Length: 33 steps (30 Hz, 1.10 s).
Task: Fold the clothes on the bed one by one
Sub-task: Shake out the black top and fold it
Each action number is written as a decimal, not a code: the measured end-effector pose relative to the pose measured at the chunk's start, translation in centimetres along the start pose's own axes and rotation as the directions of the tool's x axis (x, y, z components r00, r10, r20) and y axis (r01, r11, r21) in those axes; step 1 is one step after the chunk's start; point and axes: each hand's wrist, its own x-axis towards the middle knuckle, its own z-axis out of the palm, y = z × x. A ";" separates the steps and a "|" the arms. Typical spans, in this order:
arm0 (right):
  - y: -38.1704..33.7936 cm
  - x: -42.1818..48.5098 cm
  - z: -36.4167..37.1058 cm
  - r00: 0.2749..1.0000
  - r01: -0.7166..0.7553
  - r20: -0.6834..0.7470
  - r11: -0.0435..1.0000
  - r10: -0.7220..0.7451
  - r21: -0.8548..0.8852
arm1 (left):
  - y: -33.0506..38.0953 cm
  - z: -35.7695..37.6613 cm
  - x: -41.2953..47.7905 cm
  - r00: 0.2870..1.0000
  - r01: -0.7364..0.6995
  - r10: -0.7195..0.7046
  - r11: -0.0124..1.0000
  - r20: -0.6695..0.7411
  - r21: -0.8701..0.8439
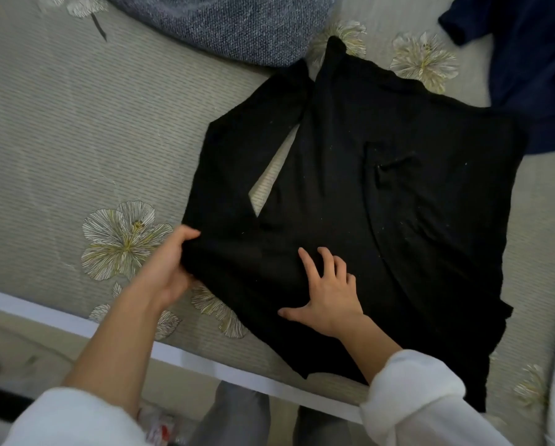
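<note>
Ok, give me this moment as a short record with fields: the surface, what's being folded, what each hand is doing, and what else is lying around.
surface: bed with a flower-print cover
item in work: black garment, spread mostly flat
left: left hand grips the garment's near left edge
right: right hand presses on the fabric, fingers spread
other items: navy garment at the far right, blue-grey knit fabric at the far edge
progress: black garment not yet in a compact fold
</note>
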 end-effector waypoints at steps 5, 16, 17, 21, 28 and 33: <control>-0.9 -0.5 0.6 0.997 -0.017 0.071 0.994 0.026 -0.112 | -2.6 -3.3 -1.2 0.974 0.181 -0.153 0.969 0.165 -0.170; 0.5 -0.9 -0.2 0.995 0.082 0.062 0.996 -0.083 0.018 | -0.7 3.6 -3.5 0.652 -0.673 0.641 0.735 -0.404 0.079; 1.0 -1.0 -0.7 0.995 0.082 0.042 0.984 -0.090 0.156 | -0.8 5.1 -4.5 0.523 -0.753 0.797 0.598 -0.302 0.275; 3.9 -1.5 -2.2 0.939 0.000 -0.175 0.511 0.295 0.859 | -4.1 10.8 -6.1 0.314 -0.778 0.834 -0.048 0.454 0.627; 7.0 -2.7 -3.1 0.799 -0.075 -0.214 0.447 0.562 0.891 | -10.3 9.7 -2.4 0.679 -0.659 0.124 -0.331 0.724 0.675; 2.0 0.4 -4.0 0.838 0.112 -0.498 0.823 0.223 0.557 | -10.4 7.7 -2.1 0.683 -0.573 0.257 -0.391 0.683 0.720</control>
